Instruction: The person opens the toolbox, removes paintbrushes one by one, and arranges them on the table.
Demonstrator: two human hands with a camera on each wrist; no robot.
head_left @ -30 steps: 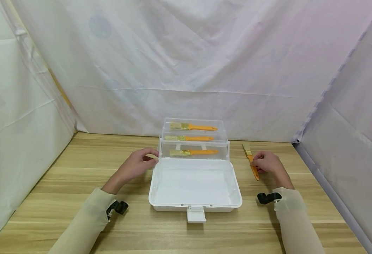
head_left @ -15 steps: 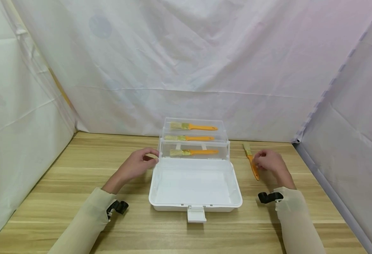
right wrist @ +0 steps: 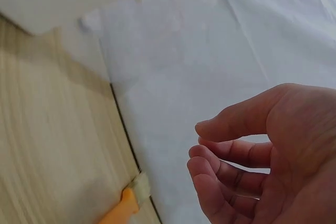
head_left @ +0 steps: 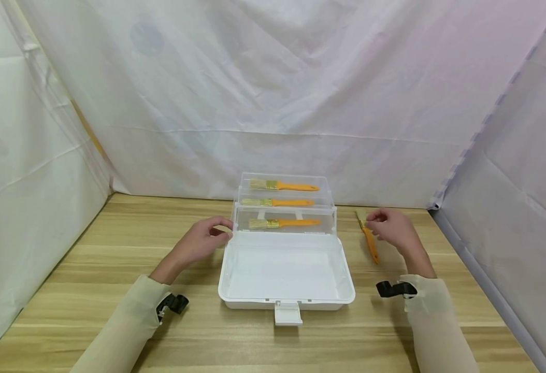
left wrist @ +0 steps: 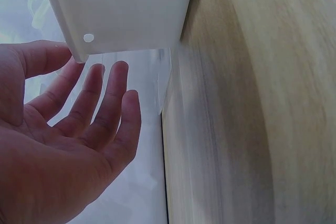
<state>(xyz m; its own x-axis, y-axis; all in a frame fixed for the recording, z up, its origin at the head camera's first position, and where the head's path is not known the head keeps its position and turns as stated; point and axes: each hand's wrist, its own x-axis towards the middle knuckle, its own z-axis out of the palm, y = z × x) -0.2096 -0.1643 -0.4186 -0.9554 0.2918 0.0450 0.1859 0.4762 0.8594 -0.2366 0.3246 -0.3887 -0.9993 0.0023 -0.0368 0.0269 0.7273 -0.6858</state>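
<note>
No legible text, label or number on anything in view.

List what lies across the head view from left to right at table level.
Left hand → open white box → loose orange-handled brush → right hand.

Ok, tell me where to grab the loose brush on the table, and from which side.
Probably pinch the brush by its orange handle, from above. It lies flat on the table, bristles away from the person, clear of the box. The right hand hovers right beside it, empty.
</note>
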